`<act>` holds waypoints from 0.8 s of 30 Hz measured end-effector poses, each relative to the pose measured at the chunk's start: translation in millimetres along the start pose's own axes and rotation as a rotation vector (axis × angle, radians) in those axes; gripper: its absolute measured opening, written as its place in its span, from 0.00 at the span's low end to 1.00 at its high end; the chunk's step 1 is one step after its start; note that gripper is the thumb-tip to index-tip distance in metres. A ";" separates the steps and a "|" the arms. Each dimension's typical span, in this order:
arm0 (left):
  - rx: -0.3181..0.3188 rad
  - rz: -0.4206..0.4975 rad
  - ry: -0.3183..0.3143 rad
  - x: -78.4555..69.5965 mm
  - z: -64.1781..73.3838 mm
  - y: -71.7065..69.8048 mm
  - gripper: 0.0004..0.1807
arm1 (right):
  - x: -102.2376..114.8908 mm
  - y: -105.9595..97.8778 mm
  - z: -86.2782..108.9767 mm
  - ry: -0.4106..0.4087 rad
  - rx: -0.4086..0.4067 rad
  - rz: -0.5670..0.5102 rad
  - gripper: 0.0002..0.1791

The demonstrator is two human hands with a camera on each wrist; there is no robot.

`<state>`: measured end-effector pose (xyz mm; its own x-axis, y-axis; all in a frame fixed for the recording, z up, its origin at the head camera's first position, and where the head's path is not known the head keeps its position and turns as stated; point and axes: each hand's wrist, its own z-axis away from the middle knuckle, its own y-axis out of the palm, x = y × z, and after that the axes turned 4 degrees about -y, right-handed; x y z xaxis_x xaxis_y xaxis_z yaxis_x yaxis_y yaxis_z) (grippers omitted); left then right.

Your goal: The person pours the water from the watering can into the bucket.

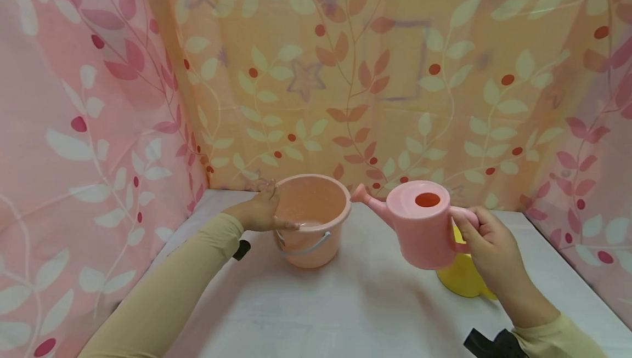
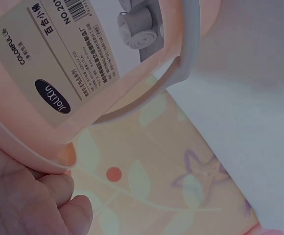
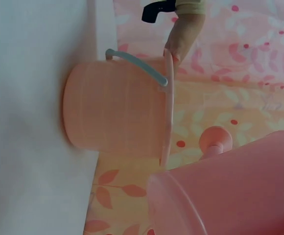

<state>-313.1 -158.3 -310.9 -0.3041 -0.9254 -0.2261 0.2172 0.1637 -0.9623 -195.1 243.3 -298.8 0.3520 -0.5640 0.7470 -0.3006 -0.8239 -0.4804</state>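
Note:
A peach plastic bucket (image 1: 313,245) with a grey handle stands upright on the white table. My left hand (image 1: 259,210) grips its rim at the left side, thumb over the near edge; in the left wrist view curled fingers (image 2: 59,188) lie against the rim by a printed label. My right hand (image 1: 496,251) grips the handle of a pink watering can (image 1: 424,237), held above the table right of the bucket. The can is nearly upright, its spout (image 1: 372,202) pointing left, with the rose close to the bucket's right rim. The right wrist view also shows the bucket (image 3: 120,107).
A yellow object (image 1: 461,278) stands on the table behind the watering can and right hand, partly hidden, so its kind cannot be told. Patterned cloth walls (image 1: 345,73) enclose the white table (image 1: 316,314) at the back and both sides.

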 end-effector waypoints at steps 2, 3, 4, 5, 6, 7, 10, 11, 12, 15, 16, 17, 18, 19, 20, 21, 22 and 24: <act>0.001 -0.006 -0.003 0.2 0.0 0.0 0.70 | 3.1 1.2 -1.8 -0.009 0.005 0.003 0.18; 0.002 -0.008 -0.004 0.5 -0.1 0.1 0.70 | 4.1 1.9 -2.5 -0.015 0.005 0.007 0.17; 0.002 -0.009 -0.002 0.6 0.0 -0.1 0.70 | 5.0 2.4 -3.4 -0.021 0.005 0.006 0.17; 0.002 -0.011 -0.003 0.7 -0.2 0.0 0.70 | 5.8 2.9 -4.1 -0.027 0.005 0.006 0.17; 0.003 -0.013 -0.004 0.8 -0.4 0.1 0.70 | 6.6 3.4 -4.9 -0.030 0.006 0.008 0.17; 0.002 -0.015 -0.004 0.7 -0.5 0.2 0.70 | 7.4 4.0 -5.8 -0.036 0.007 0.006 0.17; 0.004 -0.018 -0.005 0.5 -0.4 0.3 0.70 | 9.7 5.2 -8.1 -0.049 0.016 0.009 0.16; 0.008 -0.019 -0.010 0.3 -0.4 0.5 0.70 | 10.6 5.4 -8.9 -0.046 0.017 0.008 0.17; 0.008 -0.016 -0.010 0.3 -0.4 0.5 0.70 | 11.7 5.7 -9.7 -0.047 0.021 0.008 0.17; 0.006 -0.005 -0.005 0.6 0.2 0.3 0.70 | 15.4 6.0 -12.5 -0.039 0.031 0.013 0.18; 0.005 -0.004 -0.005 0.5 0.4 0.2 0.70 | 16.8 6.0 -13.6 -0.037 0.036 0.013 0.19; 0.004 -0.002 -0.003 0.5 0.5 0.1 0.70 | 18.3 6.0 -14.6 -0.036 0.040 0.011 0.19; 0.002 -0.001 -0.002 0.4 0.8 -0.1 0.70 | 19.7 6.0 -15.7 -0.042 0.046 0.014 0.19; 0.002 -0.002 -0.001 0.3 0.9 -0.2 0.70 | 20.9 6.0 -16.7 -0.046 0.048 0.017 0.19; 0.004 -0.003 -0.004 -0.1 0.8 -0.3 0.70 | 21.9 5.8 -17.9 -0.053 0.054 0.019 0.19; 0.005 -0.007 -0.007 -0.4 0.8 -0.4 0.70 | 22.8 5.9 -19.0 -0.055 0.057 0.020 0.19; 0.003 -0.005 -0.003 -0.5 1.0 -0.6 0.70 | 23.5 5.8 -20.2 -0.059 0.058 0.023 0.19; 0.003 0.002 -0.001 -1.0 1.1 -1.1 0.70 | 24.9 5.8 -22.5 -0.063 0.062 0.030 0.20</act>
<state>-312.1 -158.0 -309.4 -0.3026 -0.9255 -0.2277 0.2203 0.1645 -0.9614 -208.0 225.8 -272.7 0.3992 -0.5893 0.7024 -0.2575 -0.8073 -0.5309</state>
